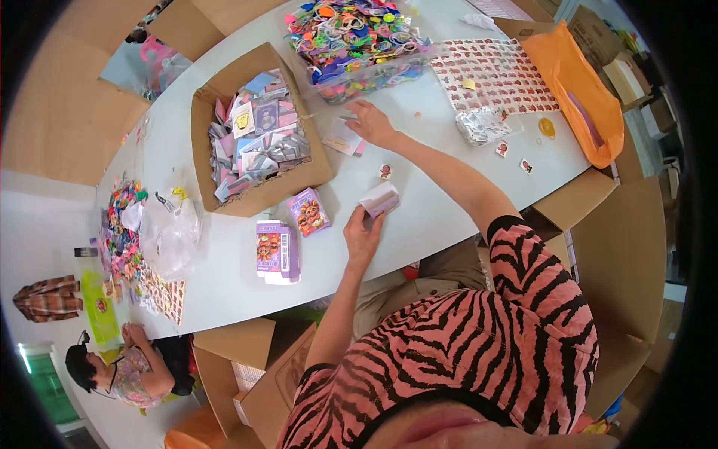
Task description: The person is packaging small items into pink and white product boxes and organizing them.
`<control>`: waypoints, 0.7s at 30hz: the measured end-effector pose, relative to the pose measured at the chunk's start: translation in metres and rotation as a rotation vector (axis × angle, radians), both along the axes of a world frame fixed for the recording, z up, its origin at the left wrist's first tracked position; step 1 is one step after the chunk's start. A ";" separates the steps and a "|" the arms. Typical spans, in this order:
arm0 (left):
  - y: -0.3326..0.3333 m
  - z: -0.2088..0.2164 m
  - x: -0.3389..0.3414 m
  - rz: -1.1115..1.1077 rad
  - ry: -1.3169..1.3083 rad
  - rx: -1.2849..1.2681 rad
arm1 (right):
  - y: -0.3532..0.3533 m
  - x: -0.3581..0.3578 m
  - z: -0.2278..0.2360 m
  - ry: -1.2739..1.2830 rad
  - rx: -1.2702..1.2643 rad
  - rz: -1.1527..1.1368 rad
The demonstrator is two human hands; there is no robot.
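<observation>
My left hand (362, 241) grips a small pale purple-and-white carton (380, 199) upright near the table's front edge. Farther out, my right hand (373, 124) has its fingers apart over a flat pinkish-grey packet (340, 141); whether the fingertips touch it I cannot tell. Left of my hands lie two purple printed cartons, one closed (309, 212) and one with white flaps out (277, 252). A cut sticker (386, 171) rests between my arms. Beside the packet stands a cardboard box (318, 168) full of small flat packets (262, 135).
A clear bin (374, 81) heaped with colourful trinkets stands at the back. To its right are a sticker sheet (490, 71), a silvery stack (481, 125) and an orange bag (576, 90). Another person (134, 367) sits at left near piled trinkets (123, 228). Open cardboard boxes flank me.
</observation>
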State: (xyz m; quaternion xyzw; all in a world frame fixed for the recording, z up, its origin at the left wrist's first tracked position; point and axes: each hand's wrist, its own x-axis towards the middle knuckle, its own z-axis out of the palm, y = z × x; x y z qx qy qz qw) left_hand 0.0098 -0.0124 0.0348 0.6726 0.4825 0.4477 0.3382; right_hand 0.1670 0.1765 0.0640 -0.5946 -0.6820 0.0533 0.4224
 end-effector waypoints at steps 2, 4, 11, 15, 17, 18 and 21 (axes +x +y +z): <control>0.000 0.000 -0.003 0.012 0.001 0.007 | 0.000 0.007 0.023 -0.011 -0.008 0.088; 0.000 -0.001 -0.003 0.013 -0.006 0.011 | 0.001 0.022 0.051 -0.030 -0.020 0.166; -0.001 -0.006 -0.005 0.009 -0.014 -0.016 | 0.059 0.110 0.118 -0.297 0.066 0.068; -0.001 -0.003 -0.002 -0.016 0.021 0.007 | 0.103 0.162 0.110 -0.559 -0.134 0.042; -0.001 -0.004 -0.006 0.001 0.028 -0.003 | 0.119 0.157 0.107 -0.582 -0.202 0.091; -0.002 -0.005 -0.010 0.021 0.035 -0.006 | 0.127 0.142 0.116 -0.765 -0.311 0.118; 0.000 -0.001 -0.006 0.013 0.070 -0.015 | 0.151 0.153 0.098 -0.865 -0.391 0.107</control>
